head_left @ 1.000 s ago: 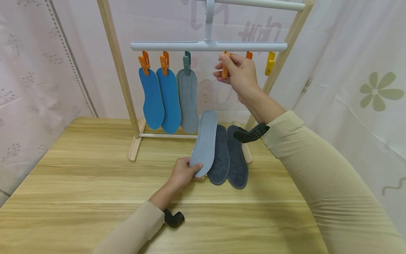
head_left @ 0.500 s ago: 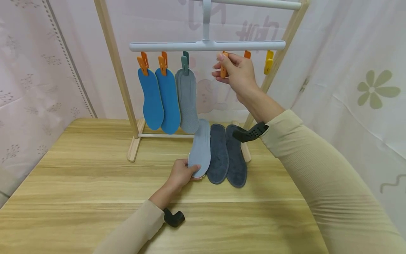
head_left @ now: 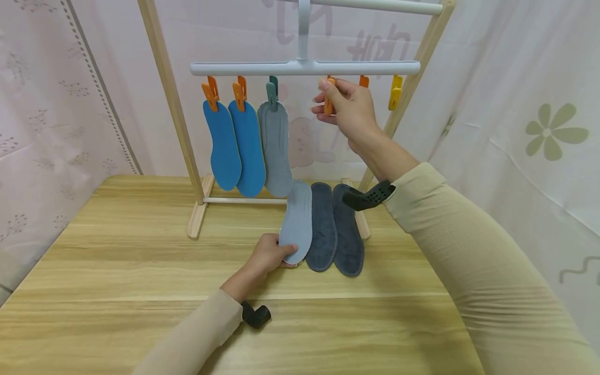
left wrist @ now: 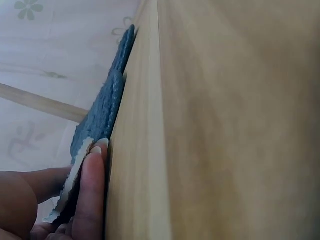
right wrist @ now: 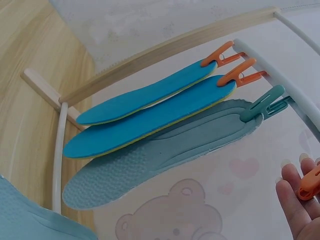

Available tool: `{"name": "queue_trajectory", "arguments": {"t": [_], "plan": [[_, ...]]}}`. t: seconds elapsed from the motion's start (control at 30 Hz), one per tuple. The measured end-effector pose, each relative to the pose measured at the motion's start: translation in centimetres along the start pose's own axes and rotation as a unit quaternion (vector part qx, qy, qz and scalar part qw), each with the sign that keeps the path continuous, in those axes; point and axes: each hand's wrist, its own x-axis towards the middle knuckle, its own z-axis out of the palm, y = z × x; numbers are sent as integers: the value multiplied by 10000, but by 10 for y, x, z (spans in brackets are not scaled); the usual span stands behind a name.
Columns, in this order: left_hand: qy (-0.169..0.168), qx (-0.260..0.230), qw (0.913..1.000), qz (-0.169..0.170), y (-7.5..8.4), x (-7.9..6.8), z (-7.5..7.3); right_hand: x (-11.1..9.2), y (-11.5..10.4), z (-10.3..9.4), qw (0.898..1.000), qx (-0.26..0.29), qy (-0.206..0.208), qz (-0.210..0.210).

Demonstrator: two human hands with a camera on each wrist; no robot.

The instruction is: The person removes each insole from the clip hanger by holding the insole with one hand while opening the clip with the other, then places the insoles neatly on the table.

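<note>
Evidently, the hanging work stands about half done, by my count. The table (head_left: 140,297) is pale wood with a straight, streaky grain. On it stands a rack (head_left: 166,94) of light timber, joined low down by a thin white rod. Within the frame hangs a smooth white hanger (head_left: 244,69), a straight bar with a stem rising from its middle.

Done: three insoles hang from the left part of the bar. The outer blue insole (head_left: 222,151) and inner blue insole (head_left: 250,151) are flat-faced with yellow edges; the grey insole (head_left: 278,148) is ribbed along its upper part, dimpled toward the lower end, and rough at the rim.

Outstanding: three insoles. Two dark insoles (head_left: 322,229) lie side by side on the table, plush and stitched round the border. Just left of them is a light grey insole (head_left: 298,224), its near end pinched by the left hand (head_left: 271,253), thumb on top, fingers beneath.

The right hand (head_left: 355,107) holds an orange clip (head_left: 329,99) below the bar between thumb and fingers; whether the clip's jaws are parted, I cannot tell. Farther right hang a red-orange clip (head_left: 364,81) and a yellow clip (head_left: 396,96), both plastic, neither bearing an insole.
</note>
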Motion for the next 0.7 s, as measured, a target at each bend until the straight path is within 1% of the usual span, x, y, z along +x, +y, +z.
{"name": "queue_trajectory", "arguments": {"t": [0.1, 0.17, 0.23, 0.3, 0.37, 0.43, 0.57, 0.63, 0.7], "plan": [[-29, 202, 9998, 10, 2, 2, 0, 0, 1, 0, 10000, -6, -11, -10], [-7, 508, 9987, 88, 4, 2, 0, 0, 1, 0, 10000, -2, -17, -11], [55, 938, 9954, 198, 7, 2, 0, 1, 1, -1, 10000, -18, -24, -11], [130, 1492, 9880, 368, 10, 0, 1, 1, 1, -1, 10000, -26, -30, -5], [200, 2011, 9781, 495, 14, -2, 1, 1, 1, -1, 10000, -36, -38, -8], [288, 2502, 9662, 556, 18, -4, 1, 1, 1, -1, 10000, -41, -41, -27], [488, 3183, 9452, 532, 22, -5, 1, -1, 2, -1, 9999, -66, -55, -77], [628, 3545, 9314, 530, 24, -5, 1, -2, 2, -1, 9999, -100, -59, -102], [766, 4004, 9116, 526, 25, -6, 2, -3, 2, -1, 9998, -149, -63, -124]]}}
